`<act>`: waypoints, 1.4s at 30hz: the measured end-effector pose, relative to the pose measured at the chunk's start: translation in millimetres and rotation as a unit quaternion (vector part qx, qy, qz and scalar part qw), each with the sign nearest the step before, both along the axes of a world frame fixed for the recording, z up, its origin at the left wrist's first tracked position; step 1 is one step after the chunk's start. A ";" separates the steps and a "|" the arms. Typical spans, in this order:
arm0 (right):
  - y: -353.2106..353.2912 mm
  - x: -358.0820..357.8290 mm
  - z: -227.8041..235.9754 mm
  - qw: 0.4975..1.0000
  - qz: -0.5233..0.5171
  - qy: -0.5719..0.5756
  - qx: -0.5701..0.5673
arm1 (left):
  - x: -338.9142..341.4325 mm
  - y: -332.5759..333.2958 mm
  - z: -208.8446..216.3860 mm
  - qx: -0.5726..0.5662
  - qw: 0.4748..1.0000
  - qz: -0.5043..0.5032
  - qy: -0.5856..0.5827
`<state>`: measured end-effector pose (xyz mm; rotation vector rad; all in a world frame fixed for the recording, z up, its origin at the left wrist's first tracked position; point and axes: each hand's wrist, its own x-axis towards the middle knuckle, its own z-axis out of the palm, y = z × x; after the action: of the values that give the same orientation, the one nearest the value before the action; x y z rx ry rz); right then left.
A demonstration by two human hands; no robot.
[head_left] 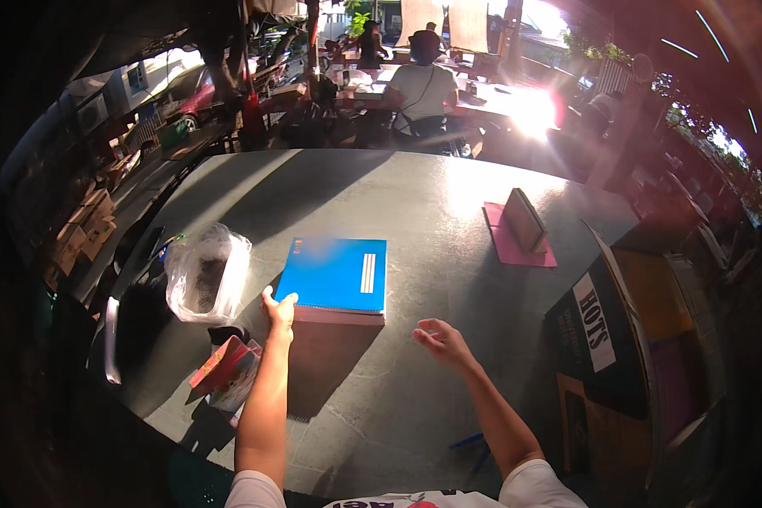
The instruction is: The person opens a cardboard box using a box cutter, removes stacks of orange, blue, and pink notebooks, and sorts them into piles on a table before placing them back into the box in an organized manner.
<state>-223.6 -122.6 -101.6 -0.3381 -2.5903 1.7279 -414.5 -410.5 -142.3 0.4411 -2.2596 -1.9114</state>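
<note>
A thick stack of blue-covered notebooks (330, 275) rests on the table in front of me, its page edges facing my side. My left hand (281, 313) is at the near left corner of the stack, thumb and fingers apart; it seems to touch the corner without gripping. To the right of the stack, my right hand (445, 343) hangs in the air, slightly curled and holding nothing. A thin standing block, perhaps a book (525, 220), is on a pink sheet (504, 237) farther right.
A clear plastic bag (207, 275) and a red box-like packet (222, 364) lie on the left of the grey table (423, 195). An open carton (601, 330) stands at the right, a blue pen (466, 440) near me. Beyond the table a person (423, 89) faces away.
</note>
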 end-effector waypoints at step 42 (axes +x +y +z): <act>305.7 382.8 217.1 0.947 -0.087 0.004 0.310 | 363.5 543.9 214.4 -0.461 0.457 -0.419 0.635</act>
<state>159.1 183.0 115.5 -0.5067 -2.8092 0.7915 -51.0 133.4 72.1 -1.8136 -1.7185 -0.1806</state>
